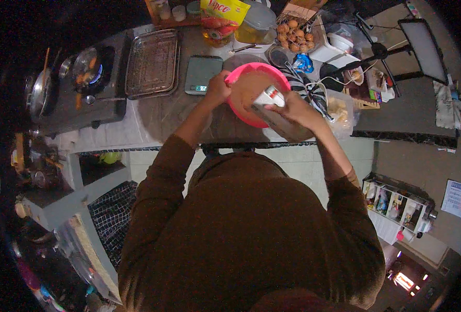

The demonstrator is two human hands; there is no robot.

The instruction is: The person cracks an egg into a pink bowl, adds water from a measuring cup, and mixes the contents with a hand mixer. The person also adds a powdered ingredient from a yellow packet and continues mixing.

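Observation:
A bright pink bowl [236,113] stands on the counter before me, holding a brown mixture [248,87]. My left hand [219,87] grips its rim at the left side. Over the bowl's right part, my right hand [292,109] is closed around a white object with a red mark [271,96]. Blur and my fingers hide its full shape, so I cannot tell its exact kind. Just left of the bowl lies a grey digital kitchen scale [204,72] with a lit display.
On the left, a gas stove [113,78] has a lit burner under a pan [86,66] of brown pieces. Stacked wire racks [151,64] lie beside it. Behind stand a yellow pouch [230,13], a wire basket of eggs [294,35] and a lamp panel [423,50]. A plastic tub [339,113] sits right.

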